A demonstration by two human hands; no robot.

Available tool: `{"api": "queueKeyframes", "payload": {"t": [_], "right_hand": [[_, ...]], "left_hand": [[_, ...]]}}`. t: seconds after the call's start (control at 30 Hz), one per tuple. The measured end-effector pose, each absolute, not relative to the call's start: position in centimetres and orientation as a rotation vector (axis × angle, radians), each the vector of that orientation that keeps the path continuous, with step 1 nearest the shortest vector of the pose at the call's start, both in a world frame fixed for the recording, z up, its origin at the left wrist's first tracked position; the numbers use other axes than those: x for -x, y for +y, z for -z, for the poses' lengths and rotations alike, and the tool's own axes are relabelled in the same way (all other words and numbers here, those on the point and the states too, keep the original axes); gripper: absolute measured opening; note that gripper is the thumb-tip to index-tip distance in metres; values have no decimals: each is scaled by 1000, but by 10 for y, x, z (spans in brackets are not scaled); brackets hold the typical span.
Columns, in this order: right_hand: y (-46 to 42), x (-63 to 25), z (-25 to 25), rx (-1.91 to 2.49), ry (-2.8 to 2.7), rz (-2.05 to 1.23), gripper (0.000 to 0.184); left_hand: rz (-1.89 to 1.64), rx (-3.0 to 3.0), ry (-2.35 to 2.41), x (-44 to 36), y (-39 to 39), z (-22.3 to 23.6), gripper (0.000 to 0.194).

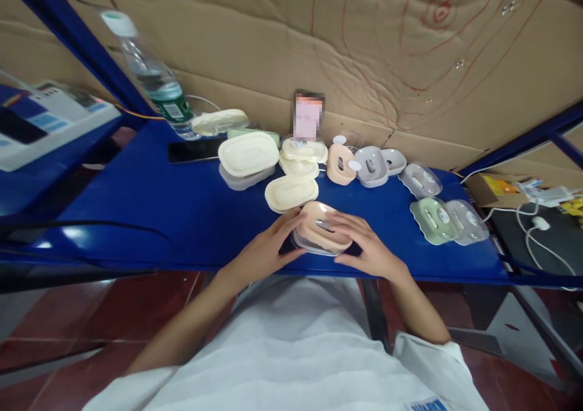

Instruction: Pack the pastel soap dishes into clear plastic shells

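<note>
Between both hands, near the table's front edge, is a peach soap dish with a slotted middle, set on a pale grey or clear base. My left hand grips its left side, thumb low and fingers over the rim. My right hand holds the right side, its fingers reaching across the top. Just behind the dish lies a cream oval tray. A larger cream dish rests on a pale one to the left, and more cream pieces are stacked behind.
Another peach dish, grey dishes and a green dish stand to the right on the blue table. At the back left are a water bottle and a black phone. A cardboard wall closes the back.
</note>
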State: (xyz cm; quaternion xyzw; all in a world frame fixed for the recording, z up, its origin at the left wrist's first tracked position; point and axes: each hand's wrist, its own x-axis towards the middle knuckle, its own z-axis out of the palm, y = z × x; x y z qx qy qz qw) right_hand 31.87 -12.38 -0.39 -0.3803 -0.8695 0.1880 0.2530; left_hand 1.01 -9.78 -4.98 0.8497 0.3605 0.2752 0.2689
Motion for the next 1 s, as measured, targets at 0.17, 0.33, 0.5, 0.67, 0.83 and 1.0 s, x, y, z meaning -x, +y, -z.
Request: {"api": "queueKeyframes", "payload": {"t": [0.17, 0.33, 0.5, 0.67, 0.83, 1.0], "right_hand": [[-126, -324, 6, 1091, -2315, -311, 35], [-125, -363, 0, 1265, -2185, -48, 27], [-126, -385, 15, 1379, -2183, 56, 27], [-129, -393, 35, 1485, -2128, 95, 30], [-129, -397, 35, 1535, -2089, 73, 33], [-104, -384, -9, 1437, -2239, 114, 38]], "left_hand": [[-766, -2311, 961, -11, -98, 51, 82], [-901, -2412, 1017, -12, -99, 48, 63], [-1089, -2513, 1207, -14, -99, 46, 51], [-1083, -2523, 1339, -16, -97, 45, 46], [-1038, -2534, 1319, -16, -96, 45, 40], [-961, -2675, 986, -14, -98, 45, 39]]}}
